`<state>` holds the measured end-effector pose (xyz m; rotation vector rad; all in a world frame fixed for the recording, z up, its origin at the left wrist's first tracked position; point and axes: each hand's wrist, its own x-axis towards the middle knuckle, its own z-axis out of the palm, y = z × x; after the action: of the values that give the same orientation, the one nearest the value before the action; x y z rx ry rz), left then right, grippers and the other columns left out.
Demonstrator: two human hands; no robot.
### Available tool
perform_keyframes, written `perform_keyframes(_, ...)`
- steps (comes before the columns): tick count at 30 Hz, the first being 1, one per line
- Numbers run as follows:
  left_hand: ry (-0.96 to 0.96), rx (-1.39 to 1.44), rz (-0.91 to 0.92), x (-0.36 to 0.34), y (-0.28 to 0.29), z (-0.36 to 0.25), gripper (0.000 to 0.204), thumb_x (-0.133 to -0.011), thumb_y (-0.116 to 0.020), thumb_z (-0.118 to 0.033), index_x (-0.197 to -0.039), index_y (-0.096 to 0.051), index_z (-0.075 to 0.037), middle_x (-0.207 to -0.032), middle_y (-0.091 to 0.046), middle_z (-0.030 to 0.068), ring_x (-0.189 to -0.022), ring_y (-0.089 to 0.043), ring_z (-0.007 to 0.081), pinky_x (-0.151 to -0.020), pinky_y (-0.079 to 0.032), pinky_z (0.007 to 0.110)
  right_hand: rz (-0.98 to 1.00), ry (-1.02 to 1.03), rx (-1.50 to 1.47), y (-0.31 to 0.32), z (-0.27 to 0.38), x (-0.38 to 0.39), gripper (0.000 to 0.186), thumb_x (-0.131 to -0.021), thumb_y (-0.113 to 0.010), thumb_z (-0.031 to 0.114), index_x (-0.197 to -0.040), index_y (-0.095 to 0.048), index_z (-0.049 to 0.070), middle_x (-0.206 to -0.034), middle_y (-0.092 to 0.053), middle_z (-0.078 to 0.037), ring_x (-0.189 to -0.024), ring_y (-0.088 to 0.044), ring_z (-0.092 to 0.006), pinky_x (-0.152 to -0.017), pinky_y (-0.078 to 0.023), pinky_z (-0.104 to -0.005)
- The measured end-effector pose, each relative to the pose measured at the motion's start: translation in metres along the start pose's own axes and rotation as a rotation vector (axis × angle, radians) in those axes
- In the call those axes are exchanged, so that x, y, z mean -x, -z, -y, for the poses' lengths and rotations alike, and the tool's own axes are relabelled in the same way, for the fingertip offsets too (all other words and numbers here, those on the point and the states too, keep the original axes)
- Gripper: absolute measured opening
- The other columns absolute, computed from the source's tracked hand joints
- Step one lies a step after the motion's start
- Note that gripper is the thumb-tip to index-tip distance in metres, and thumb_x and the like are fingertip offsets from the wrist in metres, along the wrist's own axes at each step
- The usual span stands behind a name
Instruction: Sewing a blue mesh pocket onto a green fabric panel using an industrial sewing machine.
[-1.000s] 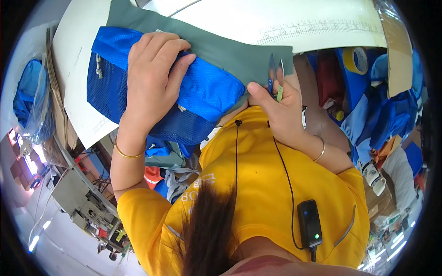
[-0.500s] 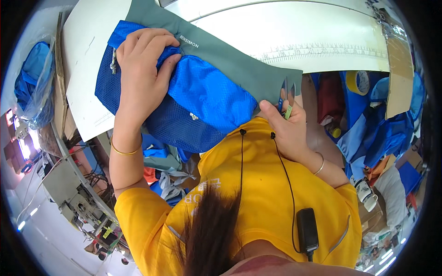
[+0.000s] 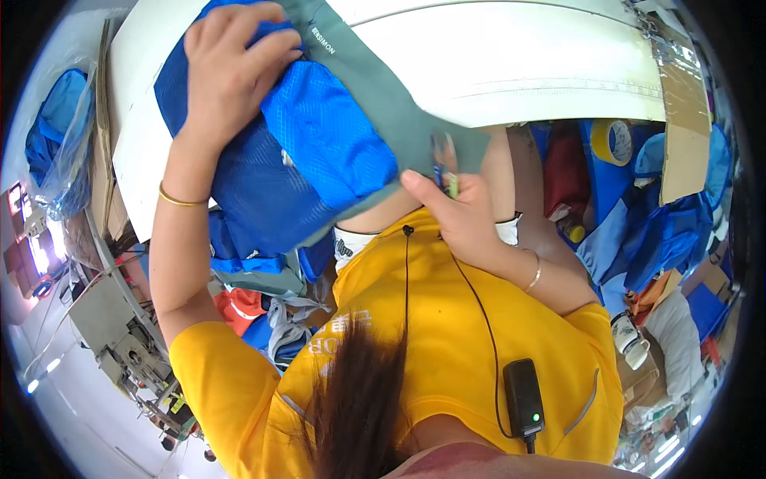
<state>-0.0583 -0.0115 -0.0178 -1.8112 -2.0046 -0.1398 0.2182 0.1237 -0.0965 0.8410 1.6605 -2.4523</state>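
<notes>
One sewn piece (image 3: 239,172) of blue and grey-green cloth lies partly on the white table (image 3: 542,48) and overhangs its near edge above the person's lap (image 3: 379,214). The left hand (image 3: 227,76) is bent over the upper end, fingers curled and thumb drawn in, with bright blue cloth (image 3: 331,132) bunched in its grip; beside that spreads navy mesh (image 3: 267,195). The right hand (image 3: 464,214) is closed around small scissors (image 3: 438,160), their blades pointing away from the person over the grey-green panel (image 3: 379,100); the blades are blurred, so how far apart they stand I cannot tell. Its thumb sits at the panel's near edge, touching or just beside it, and whether it pinches the cloth is unclear. The step in hand looks like steadying and arranging the piece rather than cutting, since no thread or cut edge can be made out between the blades. From this hold, any use of the scissors would seem to call for a firm left hand, an edge drawn flat and apart from the loose blue folds, and care that the tips do not nick the panel. Slack cloth could also slide off the table if the left grip eased.
</notes>
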Motion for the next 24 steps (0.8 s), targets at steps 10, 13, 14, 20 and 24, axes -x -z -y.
perform_keyframes(10,0.589,0.290,0.258,0.009,0.049,-0.084,0.044,-0.083,-0.080,-0.017,-0.121,-0.066,-0.002,-0.115,-0.070,0.0161,-0.103,-0.068,0.0331,-0.089,-0.054,0.039,0.281,0.163,-0.148,-0.002,-0.010,-0.004,0.029,-0.104,-0.058,0.014,-0.129,-0.056,-0.002,-0.115,-0.067,-0.007,-0.096,-0.067,-0.0142,-0.091,-0.051,-0.0306)
perform_keyframes(13,0.654,0.269,0.288,0.027,0.046,-0.090,0.054,-0.083,-0.079,-0.012,-0.132,-0.061,-0.004,-0.127,-0.068,0.0157,-0.116,-0.065,0.0334,-0.099,-0.051,0.040,0.365,0.104,-0.065,0.006,-0.008,0.001,0.022,-0.104,-0.059,0.014,-0.119,-0.063,-0.002,-0.104,-0.070,-0.005,-0.094,-0.066,-0.0115,-0.086,-0.051,-0.0285)
perform_keyframes(14,0.613,0.296,0.241,0.032,0.044,-0.086,0.052,-0.082,-0.079,-0.013,-0.130,-0.062,-0.004,-0.127,-0.068,0.0160,-0.115,-0.065,0.0340,-0.099,-0.051,0.041,0.376,0.111,-0.056,0.012,-0.004,0.004,0.022,-0.104,-0.059,0.014,-0.119,-0.063,-0.002,-0.104,-0.070,-0.005,-0.094,-0.066,-0.0115,-0.086,-0.051,-0.0285)
perform_keyframes(20,0.691,0.364,0.100,0.044,0.032,-0.086,0.044,-0.082,-0.076,-0.010,-0.124,-0.065,-0.003,-0.128,-0.068,0.0150,-0.116,-0.064,0.0338,-0.102,-0.050,0.040,0.322,0.441,0.479,0.060,0.047,0.010,0.022,-0.103,-0.061,0.019,-0.097,-0.073,0.001,-0.076,-0.066,-0.001,-0.070,-0.060,-0.0069,-0.065,-0.048,-0.0230)
perform_keyframes(24,0.717,0.380,0.074,0.044,0.021,-0.077,0.032,-0.085,-0.071,-0.004,-0.117,-0.066,-0.002,-0.130,-0.068,0.0143,-0.119,-0.063,0.0333,-0.103,-0.049,0.040,0.125,0.860,0.815,0.075,0.070,-0.015,0.016,-0.097,-0.062,0.008,-0.108,-0.071,0.001,-0.081,-0.067,-0.010,-0.068,-0.064,-0.0175,-0.066,-0.050,-0.0276)
